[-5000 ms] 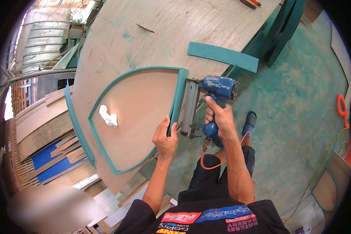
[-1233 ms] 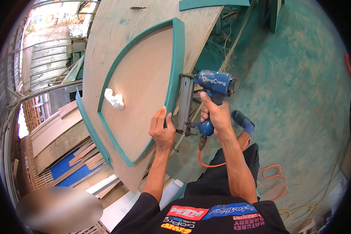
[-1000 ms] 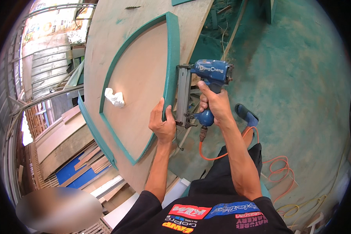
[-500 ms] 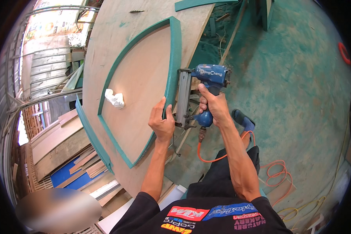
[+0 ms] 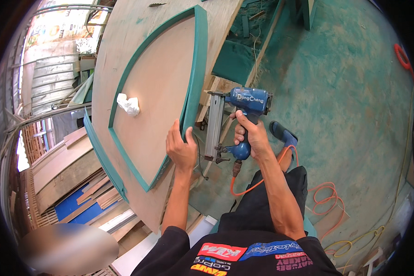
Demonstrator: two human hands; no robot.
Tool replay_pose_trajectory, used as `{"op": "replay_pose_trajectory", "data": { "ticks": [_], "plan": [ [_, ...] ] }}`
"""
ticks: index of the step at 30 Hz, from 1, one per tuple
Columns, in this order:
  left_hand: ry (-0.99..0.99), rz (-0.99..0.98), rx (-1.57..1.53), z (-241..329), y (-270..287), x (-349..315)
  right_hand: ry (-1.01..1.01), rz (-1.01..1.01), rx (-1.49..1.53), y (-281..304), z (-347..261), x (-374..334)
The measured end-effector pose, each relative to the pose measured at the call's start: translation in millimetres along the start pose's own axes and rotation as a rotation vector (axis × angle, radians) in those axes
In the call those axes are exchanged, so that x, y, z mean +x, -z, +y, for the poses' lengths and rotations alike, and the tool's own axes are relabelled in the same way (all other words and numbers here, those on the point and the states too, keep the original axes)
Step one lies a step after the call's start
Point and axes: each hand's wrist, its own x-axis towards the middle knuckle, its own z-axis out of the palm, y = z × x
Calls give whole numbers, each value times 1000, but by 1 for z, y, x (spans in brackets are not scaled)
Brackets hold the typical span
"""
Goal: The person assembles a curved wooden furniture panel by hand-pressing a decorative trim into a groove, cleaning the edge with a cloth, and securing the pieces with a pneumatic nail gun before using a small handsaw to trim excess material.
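My right hand [image 5: 252, 135] is wrapped round the grip of a blue pneumatic nail gun [image 5: 246, 99], held beside the table's right edge. Its grey magazine faces the table, and an orange air hose [image 5: 244, 193] runs from the base of its grip. A pointed teal frame [image 5: 199, 60] of curved strips lies on a pale wooden panel [image 5: 158, 87]. At the frame's lower right side rests my left hand [image 5: 181, 149], fingers stretched and thumb apart, hiding part of the strip. Just above these fingers, a narrow dark gap shows between two strip layers.
A crumpled white wad [image 5: 129, 105] sits inside the frame. Long teal strips [image 5: 103, 158] lie along the panel's left edge. Stacked boards [image 5: 62, 161] stand at left. Coiled orange hose [image 5: 329, 198] and a yellow cord [image 5: 354, 244] lie on the floor at right.
The left hand's fingers have straightened and loosened from the strip's edge, where they gripped before. The nail gun sits slightly lower and farther from the frame. The whole view has shifted a little.
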Motion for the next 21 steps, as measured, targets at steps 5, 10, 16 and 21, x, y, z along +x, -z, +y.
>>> {"op": "replay_pose_trajectory", "data": {
  "ticks": [5, 10, 16, 21],
  "plan": [
    [-71, 64, -4, -27, -15, 5, 44, 2, -73, -2, 13, -10],
    [-146, 114, -34, -32, -21, 0, 54, 7, -83, 2, 31, -20],
    [-174, 134, -111, -39, -15, -7, 115, -7, -47, -3, 32, -8],
    [-156, 108, -144, -25, -7, -13, 160, -1, -25, -8, 34, 1]
  ]
}}
